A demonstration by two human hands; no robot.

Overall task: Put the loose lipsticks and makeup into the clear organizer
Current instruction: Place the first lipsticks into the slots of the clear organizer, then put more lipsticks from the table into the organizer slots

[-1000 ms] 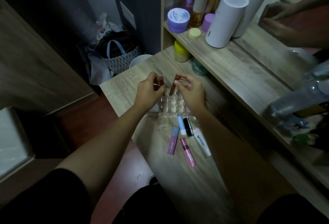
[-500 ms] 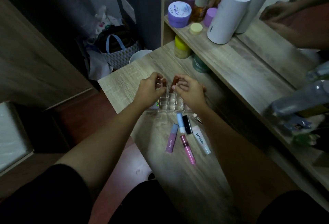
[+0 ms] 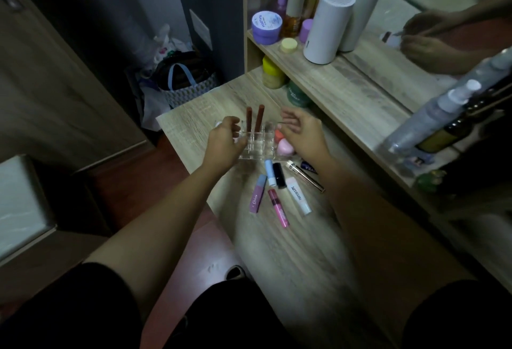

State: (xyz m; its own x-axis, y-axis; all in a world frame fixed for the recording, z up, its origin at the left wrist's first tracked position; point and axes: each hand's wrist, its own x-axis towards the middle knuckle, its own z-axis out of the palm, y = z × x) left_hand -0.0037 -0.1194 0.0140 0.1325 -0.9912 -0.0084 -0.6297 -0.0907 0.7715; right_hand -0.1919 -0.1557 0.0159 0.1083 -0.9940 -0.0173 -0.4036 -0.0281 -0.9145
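Wooden desk (image 3: 291,251): both hands (image 3: 224,143) (image 3: 302,133) spread empty beside the clear organizer (image 3: 256,145); loose tubes (image 3: 278,207) just before it likely come next.

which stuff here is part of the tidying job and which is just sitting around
Job: clear organizer, two brown lipsticks standing in it, loose tubes on the table, mascara.
Lying about: purple jar, white cylinder, yellow jar, bag, spray bottle.

A home bedroom vanity: mirror (image 3: 415,52), shelf (image 3: 346,93) of cosmetic bottles (image 3: 295,10) (dimly lit), tote bag (image 3: 188,85).
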